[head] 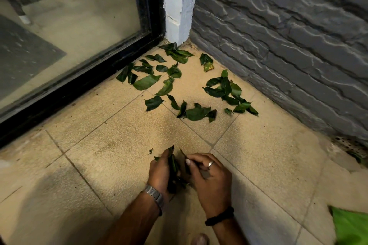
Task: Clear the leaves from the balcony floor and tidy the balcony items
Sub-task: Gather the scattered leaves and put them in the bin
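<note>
Fingers (169, 154) of my left hand (160, 171) are curling round a bunch of gathered leaves (173, 167), gripping them low over the tiled balcony floor (99, 155). My right hand (211, 181) is sitting just beside it, its fingers bent and pinching at the same bunch from the other side — the two hands are nearly touching. I'm seeing a metal watch (154, 195) on the left wrist, a ring (210, 163) on a right finger and a dark band (220, 216) round the right wrist. One small leaf scrap (150, 151) is lying on the tile just left of the left hand.

Farther off, well apart from the hands, loose green leaves (175, 83) are lying scattered across the floor, spreading into the corner where the black-framed glass door (79, 77) is meeting a white pillar (179, 2) and the grey stone wall (288, 36). A few are lying right against the door frame — others are clustering near the wall. Something bright green (350, 226) is showing at the lower right edge; I cannot tell what it is.
</note>
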Demonstrator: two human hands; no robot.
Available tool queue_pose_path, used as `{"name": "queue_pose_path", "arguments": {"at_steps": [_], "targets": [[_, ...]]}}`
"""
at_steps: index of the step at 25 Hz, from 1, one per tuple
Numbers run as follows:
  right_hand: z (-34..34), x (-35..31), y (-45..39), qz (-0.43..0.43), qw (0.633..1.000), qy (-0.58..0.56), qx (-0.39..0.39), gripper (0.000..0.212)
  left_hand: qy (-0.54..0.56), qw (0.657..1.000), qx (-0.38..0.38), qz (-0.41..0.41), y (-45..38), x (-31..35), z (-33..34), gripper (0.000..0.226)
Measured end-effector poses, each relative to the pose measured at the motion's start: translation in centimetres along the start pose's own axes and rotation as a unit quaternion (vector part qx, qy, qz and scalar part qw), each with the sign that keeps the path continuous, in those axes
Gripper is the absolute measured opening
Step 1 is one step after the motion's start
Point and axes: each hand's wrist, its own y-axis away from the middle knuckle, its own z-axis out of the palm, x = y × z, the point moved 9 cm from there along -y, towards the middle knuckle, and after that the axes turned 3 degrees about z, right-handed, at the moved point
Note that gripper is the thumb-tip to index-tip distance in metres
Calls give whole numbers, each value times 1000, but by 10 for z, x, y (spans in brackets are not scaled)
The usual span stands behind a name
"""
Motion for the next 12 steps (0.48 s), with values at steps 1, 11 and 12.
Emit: {"name": "queue_pose_path", "arguments": {"at_steps": [1,11,12], "targets": [[6,-7,7,-2,1000,-4,6,18,9,1000,-18,-4,2,-1,6,34],[53,-33,36,-50,985,82,-141,46,-15,997,61,42,-8,8,-25,33],[52,-41,33,-66,984,78,-148,47,-11,996,70,50,-11,11,-29,29]]}}
